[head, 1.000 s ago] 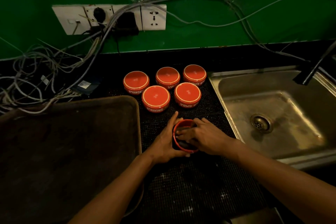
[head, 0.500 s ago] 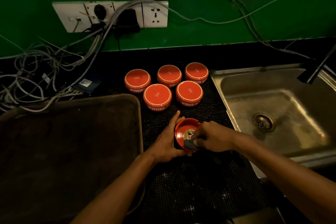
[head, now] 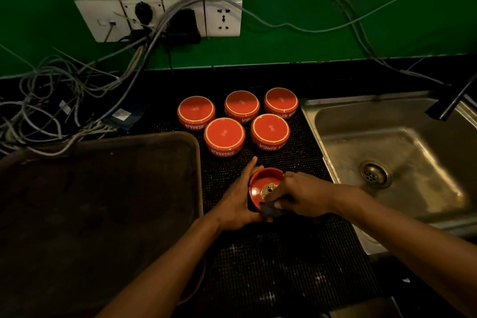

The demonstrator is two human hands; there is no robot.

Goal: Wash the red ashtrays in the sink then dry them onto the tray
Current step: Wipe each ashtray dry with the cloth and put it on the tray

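Both hands unchanged; right hand (head: 304, 195) cloth (head: 269, 210) lower on ashtray (head: 260, 184).

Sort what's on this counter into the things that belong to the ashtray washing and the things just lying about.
Part of the job:
- ashtray held upright by the left hand
- dark cloth pinched in the right hand
- five upturned ashtrays
- sink
- tray

Lying about:
- cables
- wall sockets
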